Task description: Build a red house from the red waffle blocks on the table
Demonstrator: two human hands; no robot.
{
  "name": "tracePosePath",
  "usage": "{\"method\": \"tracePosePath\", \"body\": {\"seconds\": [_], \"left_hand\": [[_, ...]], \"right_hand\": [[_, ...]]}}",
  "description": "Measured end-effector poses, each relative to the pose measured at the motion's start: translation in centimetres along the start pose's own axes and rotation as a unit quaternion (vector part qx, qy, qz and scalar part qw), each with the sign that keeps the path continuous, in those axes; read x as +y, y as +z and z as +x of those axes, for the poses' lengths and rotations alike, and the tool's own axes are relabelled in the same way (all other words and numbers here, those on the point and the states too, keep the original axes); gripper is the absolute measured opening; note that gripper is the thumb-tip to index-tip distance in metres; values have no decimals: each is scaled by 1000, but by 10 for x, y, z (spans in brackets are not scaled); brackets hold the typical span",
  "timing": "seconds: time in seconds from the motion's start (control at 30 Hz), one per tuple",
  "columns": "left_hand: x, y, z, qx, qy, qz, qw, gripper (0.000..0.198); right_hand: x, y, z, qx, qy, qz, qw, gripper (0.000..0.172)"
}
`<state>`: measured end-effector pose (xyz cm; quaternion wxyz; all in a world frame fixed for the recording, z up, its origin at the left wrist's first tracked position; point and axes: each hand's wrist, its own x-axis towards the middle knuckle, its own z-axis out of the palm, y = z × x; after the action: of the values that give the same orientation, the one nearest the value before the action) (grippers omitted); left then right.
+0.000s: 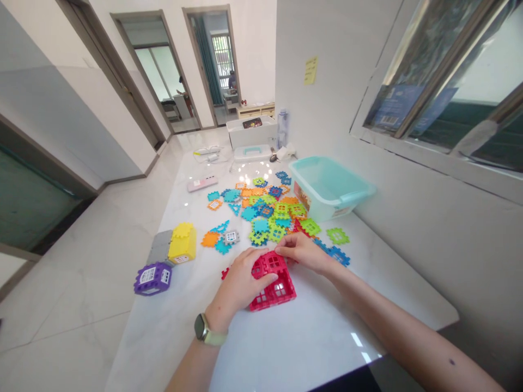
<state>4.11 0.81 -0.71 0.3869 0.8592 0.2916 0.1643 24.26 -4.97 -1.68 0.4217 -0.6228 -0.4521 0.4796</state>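
A red house (273,284) built from interlocking plastic window tiles stands on the white marble table (281,356), close to the front. My left hand (241,284) presses on its near left side, with the fingers spread over the red tiles. My right hand (303,252) grips its far top corner with the fingertips. Part of the house lies hidden under both hands. A loose heap of multicoloured tiles (261,209) spreads just beyond my right hand. A smartwatch (205,329) sits on my left wrist.
Left of the hands stand a yellow tile house (182,243), a grey tile piece (160,246) and a purple tile house (152,279). A teal plastic tub (329,188) stands at the right, a power strip (202,184) at the far left, and white boxes (251,132) at the far end. A person (232,80) sits in a distant room.
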Motion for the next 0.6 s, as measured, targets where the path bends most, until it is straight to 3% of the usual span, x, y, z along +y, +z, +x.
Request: {"method": "tracePosePath", "body": {"seconds": [0.43,0.6], "left_hand": [[-8,-8,0,-47,10,110,993,63],[-8,-6,-2,-13,15,120,993,61]], "right_hand": [[12,3,3,23,-82,-70,994,19],[7,17,-3,17,-148,-91,985,20]]}}
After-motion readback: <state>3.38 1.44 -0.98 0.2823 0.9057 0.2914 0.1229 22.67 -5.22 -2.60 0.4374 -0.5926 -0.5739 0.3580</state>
